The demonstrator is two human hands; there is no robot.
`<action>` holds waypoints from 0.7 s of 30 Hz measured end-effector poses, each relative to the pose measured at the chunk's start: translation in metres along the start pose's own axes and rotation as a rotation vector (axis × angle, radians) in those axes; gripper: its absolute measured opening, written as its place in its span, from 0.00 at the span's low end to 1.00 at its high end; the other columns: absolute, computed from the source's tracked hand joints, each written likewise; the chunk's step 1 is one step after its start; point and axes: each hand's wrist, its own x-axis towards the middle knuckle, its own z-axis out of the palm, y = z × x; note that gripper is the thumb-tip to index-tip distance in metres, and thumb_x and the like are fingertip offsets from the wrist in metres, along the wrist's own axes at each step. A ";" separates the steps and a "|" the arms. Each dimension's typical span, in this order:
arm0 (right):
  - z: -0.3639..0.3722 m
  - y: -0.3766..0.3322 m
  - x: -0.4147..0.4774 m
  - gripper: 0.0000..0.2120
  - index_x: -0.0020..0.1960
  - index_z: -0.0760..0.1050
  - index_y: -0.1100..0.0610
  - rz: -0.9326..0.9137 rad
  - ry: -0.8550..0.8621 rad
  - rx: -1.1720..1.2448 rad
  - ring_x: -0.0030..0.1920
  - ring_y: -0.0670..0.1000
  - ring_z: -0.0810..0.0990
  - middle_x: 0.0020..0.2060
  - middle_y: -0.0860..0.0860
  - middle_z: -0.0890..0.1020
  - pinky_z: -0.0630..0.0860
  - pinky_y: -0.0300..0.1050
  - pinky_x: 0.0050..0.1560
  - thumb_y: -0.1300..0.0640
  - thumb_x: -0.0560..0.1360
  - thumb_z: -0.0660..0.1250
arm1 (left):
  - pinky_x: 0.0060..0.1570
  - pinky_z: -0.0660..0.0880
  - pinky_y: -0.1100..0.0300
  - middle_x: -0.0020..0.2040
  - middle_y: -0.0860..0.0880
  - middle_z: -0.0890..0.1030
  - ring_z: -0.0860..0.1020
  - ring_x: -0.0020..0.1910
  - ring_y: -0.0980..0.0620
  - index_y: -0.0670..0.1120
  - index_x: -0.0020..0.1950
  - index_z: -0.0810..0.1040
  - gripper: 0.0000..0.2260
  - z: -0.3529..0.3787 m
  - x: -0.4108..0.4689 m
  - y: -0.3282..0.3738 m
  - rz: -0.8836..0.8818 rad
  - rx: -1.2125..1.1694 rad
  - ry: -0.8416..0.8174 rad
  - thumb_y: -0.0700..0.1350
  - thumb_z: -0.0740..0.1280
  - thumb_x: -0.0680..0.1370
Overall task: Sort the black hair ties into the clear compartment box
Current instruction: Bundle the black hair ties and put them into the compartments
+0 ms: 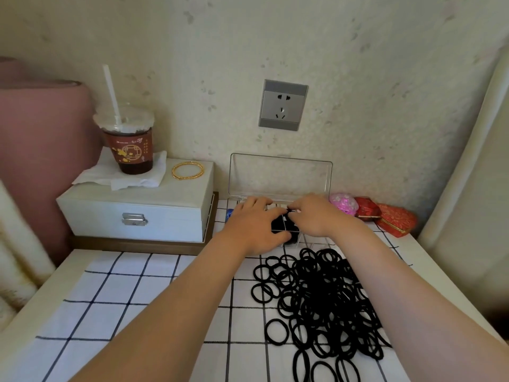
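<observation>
Right hand [314, 216]: fingers curled over the box's middle cells, apparently pinching a black hair tie [289, 211] to tuck it in.
Left hand [254, 224]: laid flat, fingers spread across the left cells, probably to steady the box and press packed ties down.
Clear compartment box [311, 242]: at the table's back, with its lid [279, 175] propped upright against the wall, leaving both hands free.
Loose pile of hair ties [325, 299]: on the checked cloth [137, 293], just in front of the box, within easy reach.
Left side: white jewellery box [132, 213] bearing gold bangles [188, 170] and a drink cup [128, 144].
</observation>
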 end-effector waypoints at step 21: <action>-0.003 0.009 -0.057 0.24 0.74 0.69 0.50 -0.274 0.228 0.157 0.68 0.51 0.72 0.69 0.50 0.74 0.68 0.48 0.69 0.60 0.78 0.60 | 0.75 0.51 0.51 0.77 0.50 0.60 0.55 0.76 0.49 0.53 0.80 0.55 0.34 -0.011 -0.018 0.011 0.124 0.030 0.098 0.57 0.64 0.77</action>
